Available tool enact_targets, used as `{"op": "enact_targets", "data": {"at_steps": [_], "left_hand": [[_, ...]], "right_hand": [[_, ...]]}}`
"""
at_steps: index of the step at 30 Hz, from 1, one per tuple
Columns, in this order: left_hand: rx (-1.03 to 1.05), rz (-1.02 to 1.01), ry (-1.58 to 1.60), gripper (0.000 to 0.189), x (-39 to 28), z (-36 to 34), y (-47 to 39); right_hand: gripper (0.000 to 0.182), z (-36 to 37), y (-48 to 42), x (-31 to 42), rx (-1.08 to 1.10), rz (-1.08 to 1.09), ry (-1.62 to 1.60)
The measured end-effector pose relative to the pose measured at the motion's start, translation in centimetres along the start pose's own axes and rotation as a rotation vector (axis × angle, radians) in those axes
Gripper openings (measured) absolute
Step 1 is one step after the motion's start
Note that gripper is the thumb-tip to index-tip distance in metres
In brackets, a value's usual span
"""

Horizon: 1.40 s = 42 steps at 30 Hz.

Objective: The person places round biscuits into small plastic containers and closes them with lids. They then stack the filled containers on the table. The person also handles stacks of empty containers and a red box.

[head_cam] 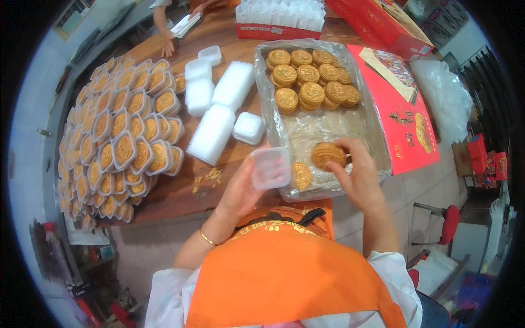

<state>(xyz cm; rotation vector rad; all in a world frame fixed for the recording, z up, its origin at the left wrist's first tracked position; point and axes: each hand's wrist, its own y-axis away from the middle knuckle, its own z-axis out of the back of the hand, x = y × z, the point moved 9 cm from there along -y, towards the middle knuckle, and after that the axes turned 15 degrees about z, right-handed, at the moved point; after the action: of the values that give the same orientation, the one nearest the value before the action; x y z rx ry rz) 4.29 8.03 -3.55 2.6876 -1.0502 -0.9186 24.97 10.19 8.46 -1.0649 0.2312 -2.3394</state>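
Between the fingers and thumb of my right hand point(361, 176) is a round golden mooncake point(328, 156), held above the near part of a plastic-lined box point(328, 127). My left hand point(242, 188) grips a clear plastic tray point(270, 168) with nothing in it, beside the box's left edge. One loose mooncake point(301, 175) lies in the box's near left corner. Stacks of mooncakes point(309, 95) fill the far half of the box. Left of the box, nested white plastic trays point(212, 133) lie on the wooden table point(172, 205).
A large heap of mooncakes in trays point(123, 143) covers the table's left side. Crumbs point(209, 178) lie near its front edge. A red box of white packets point(280, 20) stands at the back. Another person's hand point(168, 45) is at the far left. A red lid point(404, 123) lies right.
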Motion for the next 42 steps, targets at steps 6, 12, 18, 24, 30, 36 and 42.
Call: {"op": "enact_targets", "data": {"at_steps": [6, 12, 18, 24, 30, 36, 42], "left_hand": [[-0.059, -0.092, -0.189, 0.055, -0.5, -3.0, 0.5], [-0.21, -0.29, -0.438, 0.049, -1.4, -1.4, 1.8], [-0.289, -0.264, -0.432, 0.046, -1.6, -0.6, 2.4], [-0.303, -0.324, -0.456, 0.035, -2.7, -0.6, 3.5], [-0.298, -0.331, -0.313, 0.032, -3.4, 0.2, 3.9], [-0.455, -0.382, -0.329, 0.029, -4.8, 3.7, 6.1], [-0.455, -0.545, -0.279, 0.041, -6.9, 4.3, 8.6]], "right_hand": [[0.039, -5.6, -1.7, 4.3, -0.108, 0.206, -0.229], [0.046, -7.6, -1.9, 5.3, -0.223, 0.297, -0.063], [0.041, -9.3, -2.5, 3.7, -0.281, 0.112, -0.442], [0.031, -13.7, -1.7, 2.5, -0.2, 0.154, -0.527], [0.055, -12.7, -3.2, 4.8, -0.191, 0.24, -0.267], [0.092, -13.7, -6.3, 11.4, 0.269, 0.645, 0.079], [0.093, -16.6, -8.8, 11.7, 0.301, 0.668, -0.037]]}}
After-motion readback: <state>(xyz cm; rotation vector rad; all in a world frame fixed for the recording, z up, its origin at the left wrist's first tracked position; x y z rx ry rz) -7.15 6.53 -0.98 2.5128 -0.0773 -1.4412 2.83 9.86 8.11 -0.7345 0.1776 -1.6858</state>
